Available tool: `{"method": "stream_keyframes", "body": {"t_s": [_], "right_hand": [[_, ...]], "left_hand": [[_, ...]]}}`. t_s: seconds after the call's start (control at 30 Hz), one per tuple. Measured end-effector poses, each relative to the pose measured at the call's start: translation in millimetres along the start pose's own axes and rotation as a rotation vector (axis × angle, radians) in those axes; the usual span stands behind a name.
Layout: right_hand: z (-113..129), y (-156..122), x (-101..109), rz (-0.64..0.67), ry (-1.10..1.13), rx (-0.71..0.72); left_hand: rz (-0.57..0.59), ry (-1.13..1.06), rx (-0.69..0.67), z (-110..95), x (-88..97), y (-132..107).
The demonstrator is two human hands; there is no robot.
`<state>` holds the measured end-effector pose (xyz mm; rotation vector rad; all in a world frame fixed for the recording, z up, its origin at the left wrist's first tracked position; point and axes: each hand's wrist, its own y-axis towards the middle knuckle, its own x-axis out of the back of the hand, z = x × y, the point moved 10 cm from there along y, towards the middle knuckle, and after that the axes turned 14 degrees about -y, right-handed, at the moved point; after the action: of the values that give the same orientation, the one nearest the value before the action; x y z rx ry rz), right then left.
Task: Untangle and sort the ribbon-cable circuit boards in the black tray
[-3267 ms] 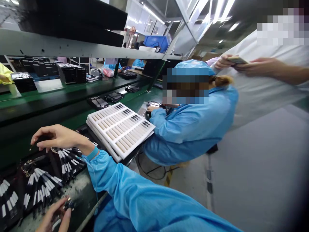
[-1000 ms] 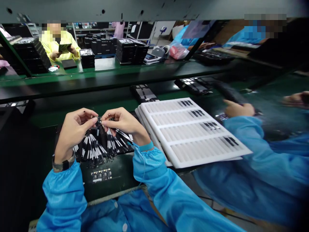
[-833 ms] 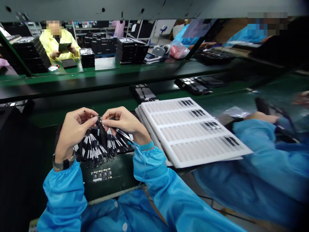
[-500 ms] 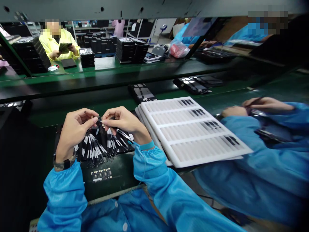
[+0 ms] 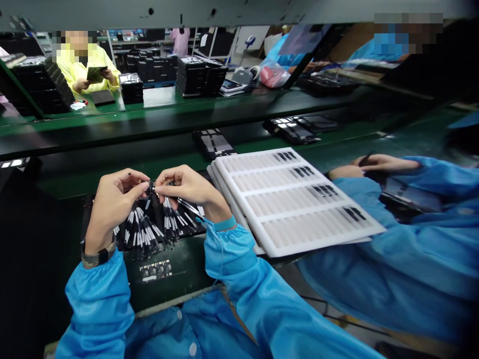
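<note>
My left hand [image 5: 116, 199] and my right hand [image 5: 189, 189] meet fingertip to fingertip, both closed in a pinch. Between them is a small dark circuit board [image 5: 151, 186], mostly hidden by the fingers. Just below, a black tray [image 5: 87, 219] holds many thin black-and-white strips [image 5: 139, 232], fanned out in two bunches like flat flex cables. Nearer to me on the green bench lies a short panel of small circuit boards [image 5: 155, 270] with pale contacts.
To the right, stacked white foam trays [image 5: 271, 219] have rows of slots, some holding black pieces. Behind are black device housings [image 5: 215, 143]. A co-worker's hands [image 5: 374, 164] work at the right. Across the bench, a person in yellow [image 5: 84, 72] stands near stacked black trays [image 5: 200, 77].
The view has shifted slightly, so the scene sits a little further left. My fingers turned the small board a little, hiding its gold contacts. The co-worker's hands at right moved left.
</note>
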<state>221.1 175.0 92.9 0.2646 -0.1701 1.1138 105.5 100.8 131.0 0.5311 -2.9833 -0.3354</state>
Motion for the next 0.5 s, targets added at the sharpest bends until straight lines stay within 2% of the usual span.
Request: {"method": "stream_keyframes", "body": {"t_s": [0.13, 0.3, 0.5], "right_hand": [[-4, 1, 1, 0.007, -0.013, -0.019], [-9, 2, -1, 0.062, 0.023, -0.032], [-4, 4, 1, 0.074, 0.06, 0.037]], "left_hand": [[0.005, 0.056, 0.006, 1, -1.1, 0], [0.023, 0.022, 0.063, 5, -4.6, 0], [0.009, -0.052, 0.15, 13, -4.1, 1]]}}
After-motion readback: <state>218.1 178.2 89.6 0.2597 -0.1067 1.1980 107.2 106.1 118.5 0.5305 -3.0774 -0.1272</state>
